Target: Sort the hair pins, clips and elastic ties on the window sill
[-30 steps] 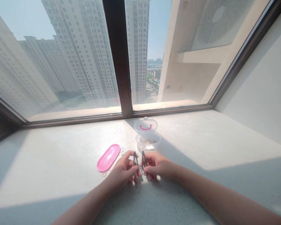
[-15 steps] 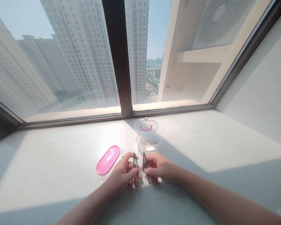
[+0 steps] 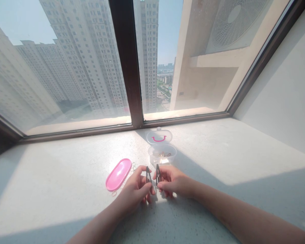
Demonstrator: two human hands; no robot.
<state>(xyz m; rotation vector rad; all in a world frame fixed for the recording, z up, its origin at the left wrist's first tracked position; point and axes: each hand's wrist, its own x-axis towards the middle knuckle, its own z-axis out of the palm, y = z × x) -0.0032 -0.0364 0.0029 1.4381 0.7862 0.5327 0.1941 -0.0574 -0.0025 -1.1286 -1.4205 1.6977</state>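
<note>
While my left hand (image 3: 136, 187) pinches one dark snap hair clip (image 3: 148, 174) upright, my right hand (image 3: 171, 180) pinches another (image 3: 158, 170); the clear box (image 3: 162, 153) sits at twelve o'clock.

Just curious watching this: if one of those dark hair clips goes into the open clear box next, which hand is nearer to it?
Probably the right hand. It holds its hair clip almost directly below the clear box. The left hand, with the other clip, sits nearer the pink case.

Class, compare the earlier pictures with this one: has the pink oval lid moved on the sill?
No. The pink oval lid keeps its place left of the clear plastic box; the small shift is the camera's.
</note>
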